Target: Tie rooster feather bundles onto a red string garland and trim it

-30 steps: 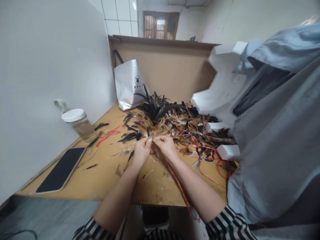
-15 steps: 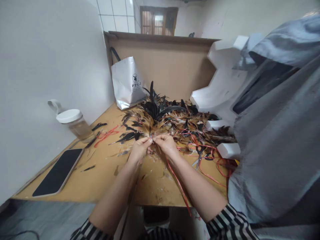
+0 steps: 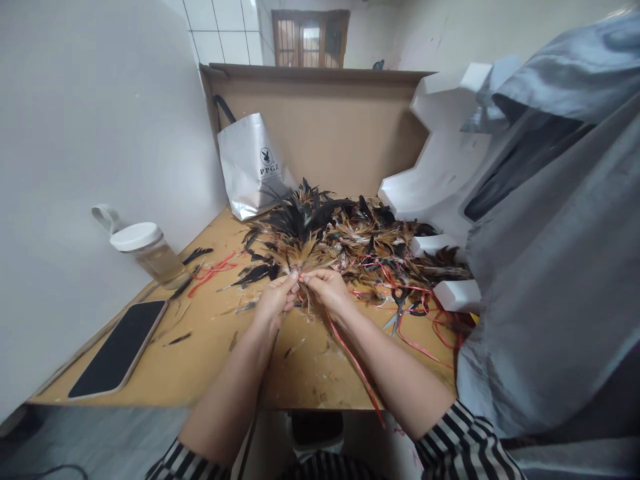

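A bundle of brown and black feathers [image 3: 299, 253] fans out away from me, its base pinched in my left hand [image 3: 276, 299]. Close against it, my right hand [image 3: 327, 291] is closed, thumb and finger together at the same base, with a bit of red string between them. Part of the red string [image 3: 354, 363] trails from under my right hand down over the table's front edge. My fingertips hide exactly how it runs at the base. Beyond both hands lies a large heap of feathers [image 3: 380, 233].
Scissors [image 3: 399, 310] lie among loose red string [image 3: 420, 347] on the right. At left are a phone [image 3: 120, 348], a lidded jar [image 3: 153, 253] and red string scraps [image 3: 213, 270]. Behind stand a silver bag [image 3: 253, 167], a cardboard panel [image 3: 330, 127], white foam [image 3: 425, 180] and grey cloth [image 3: 545, 287].
The tall dark feathers of the bundle have tipped down and away from upright. Both hands stay pinched together at its base, and the camera view has shifted slightly.
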